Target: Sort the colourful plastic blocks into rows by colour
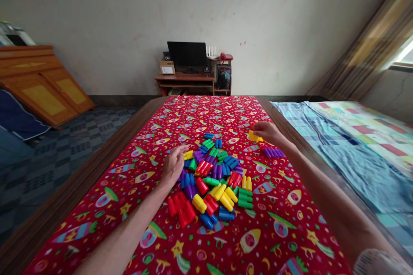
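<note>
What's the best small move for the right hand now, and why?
Probably settle the yellow block on the cloth and release it: the right hand holds it near the purple blocks, apart from the mixed pile. Whether it already touches the cloth is unclear.

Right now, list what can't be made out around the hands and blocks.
Head view:
- Bottom of the pile: hidden beneath its top layer.
- Whether the left hand touches the nearby yellow block: too small to tell.
- Part of the held yellow block: covered by the right hand.
- Rest of the right sleeve: cut off by the bottom edge.
</note>
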Demonstrator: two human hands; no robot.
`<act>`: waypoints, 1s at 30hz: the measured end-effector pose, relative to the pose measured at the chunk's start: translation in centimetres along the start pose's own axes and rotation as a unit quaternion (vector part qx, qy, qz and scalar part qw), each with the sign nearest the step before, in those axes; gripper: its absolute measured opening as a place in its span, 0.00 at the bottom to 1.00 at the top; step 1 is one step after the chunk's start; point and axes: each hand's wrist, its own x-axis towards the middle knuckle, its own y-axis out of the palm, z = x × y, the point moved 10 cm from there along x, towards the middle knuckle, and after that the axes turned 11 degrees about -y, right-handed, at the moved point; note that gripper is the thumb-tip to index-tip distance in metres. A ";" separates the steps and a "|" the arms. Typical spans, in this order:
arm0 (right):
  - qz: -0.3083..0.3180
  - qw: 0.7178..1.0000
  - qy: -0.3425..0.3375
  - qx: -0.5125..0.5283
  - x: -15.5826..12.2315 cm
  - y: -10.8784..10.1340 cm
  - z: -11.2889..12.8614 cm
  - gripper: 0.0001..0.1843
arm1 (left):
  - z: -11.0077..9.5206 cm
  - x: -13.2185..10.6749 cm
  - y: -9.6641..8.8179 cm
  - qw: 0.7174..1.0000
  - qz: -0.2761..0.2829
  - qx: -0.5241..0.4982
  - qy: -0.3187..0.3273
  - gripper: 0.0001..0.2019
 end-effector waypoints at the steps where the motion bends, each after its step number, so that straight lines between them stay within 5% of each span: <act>1: 0.000 1.000 0.012 -0.001 -0.3 -0.9 -1.3 0.08 | 0.0 0.1 0.1 1.000 0.004 -0.001 0.000 0.16; 5: 0.004 1.000 0.023 0.006 -1.2 -2.1 -3.4 0.09 | 0.3 0.3 0.2 1.000 0.005 0.002 -0.005 0.17; 14: 0.100 0.978 -0.012 -0.181 1.0 2.2 -1.5 0.11 | 0.6 0.3 0.1 1.000 0.000 0.008 -0.003 0.16; 20: 0.080 0.954 0.025 -0.287 0.5 0.9 -1.3 0.14 | 0.6 0.2 0.1 1.000 -0.002 0.013 -0.002 0.16; 25: 0.001 0.976 -0.049 -0.213 0.0 1.1 3.3 0.15 | 0.6 0.3 0.1 1.000 -0.002 0.010 -0.007 0.16; 30: 0.124 0.968 -0.178 -0.129 -1.0 8.5 11.6 0.12 | 0.1 0.0 0.1 1.000 0.001 0.020 -0.012 0.17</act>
